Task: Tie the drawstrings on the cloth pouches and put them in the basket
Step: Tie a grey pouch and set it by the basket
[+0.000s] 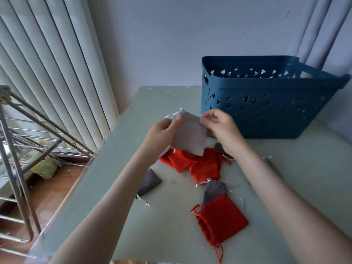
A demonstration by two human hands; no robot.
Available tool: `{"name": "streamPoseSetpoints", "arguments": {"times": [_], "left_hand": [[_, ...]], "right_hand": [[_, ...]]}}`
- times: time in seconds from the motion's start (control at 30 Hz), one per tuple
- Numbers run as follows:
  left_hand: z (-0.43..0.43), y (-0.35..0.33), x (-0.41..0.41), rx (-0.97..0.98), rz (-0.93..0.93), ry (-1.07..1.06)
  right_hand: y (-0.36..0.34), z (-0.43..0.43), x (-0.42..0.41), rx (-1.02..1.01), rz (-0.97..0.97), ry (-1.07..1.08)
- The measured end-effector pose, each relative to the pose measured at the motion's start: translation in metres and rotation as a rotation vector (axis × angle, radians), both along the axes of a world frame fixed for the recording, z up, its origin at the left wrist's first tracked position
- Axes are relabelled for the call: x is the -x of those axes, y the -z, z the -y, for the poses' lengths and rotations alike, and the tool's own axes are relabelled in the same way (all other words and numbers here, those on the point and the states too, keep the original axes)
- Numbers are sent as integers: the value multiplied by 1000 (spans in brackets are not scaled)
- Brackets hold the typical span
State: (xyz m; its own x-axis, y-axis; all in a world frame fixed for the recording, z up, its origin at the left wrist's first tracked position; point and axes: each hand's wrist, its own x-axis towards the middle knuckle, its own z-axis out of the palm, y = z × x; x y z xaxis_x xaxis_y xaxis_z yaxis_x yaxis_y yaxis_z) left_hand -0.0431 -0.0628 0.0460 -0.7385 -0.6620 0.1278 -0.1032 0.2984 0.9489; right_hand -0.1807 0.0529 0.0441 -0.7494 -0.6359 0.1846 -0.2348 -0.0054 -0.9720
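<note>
Left grip: on my feed the person's left grip holds the pale grey pouch by its left edge, thumb on the cloth just below the mouth.
Right grip: the right grip pinches the pouch's upper right corner; I cannot tell whether cord or only cloth sits between those fingertips.
Pouch: lifted off the worktop, held between both grips in front of the basket, its silver drawstring bunched at the top left.
Basket: the blue basket stands at the worktop's far right, just behind the right grip.
Waiting pouches: I see a heap of red pouches lying directly under the lifted one, a dark grey pouch beside the left forearm, and a single red pouch nearer me, overlapping a second grey pouch.
Surroundings: a metal drying rack and a pleated curtain on the left.
</note>
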Motion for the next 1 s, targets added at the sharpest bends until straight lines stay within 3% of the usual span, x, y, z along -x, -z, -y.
{"name": "streamPoseSetpoints", "arguments": {"times": [0.13,0.27,0.43,0.57,0.63,0.73,0.87,1.0], "left_hand": [[3,8,1,69,91,-101],[8,10,-1,-9,166,-161],[-4,-1,-9,49,86,-160],[-14,5,-4,-91,65,-41],[-19,13,-1,-196,31,12],[-24,28,5,-352,-35,63],[-29,41,5,-509,-159,119],[-29,46,4,-570,-207,153]], "right_hand": [[11,-1,-7,-145,-161,31],[0,-3,-9,51,-241,116],[-4,-9,-12,207,66,4],[4,-18,-16,277,406,-156],[10,-24,-19,246,468,-212],[23,-32,-20,148,410,-215],[37,-39,-15,-30,188,-151],[49,-40,-7,-138,-10,-92]]}}
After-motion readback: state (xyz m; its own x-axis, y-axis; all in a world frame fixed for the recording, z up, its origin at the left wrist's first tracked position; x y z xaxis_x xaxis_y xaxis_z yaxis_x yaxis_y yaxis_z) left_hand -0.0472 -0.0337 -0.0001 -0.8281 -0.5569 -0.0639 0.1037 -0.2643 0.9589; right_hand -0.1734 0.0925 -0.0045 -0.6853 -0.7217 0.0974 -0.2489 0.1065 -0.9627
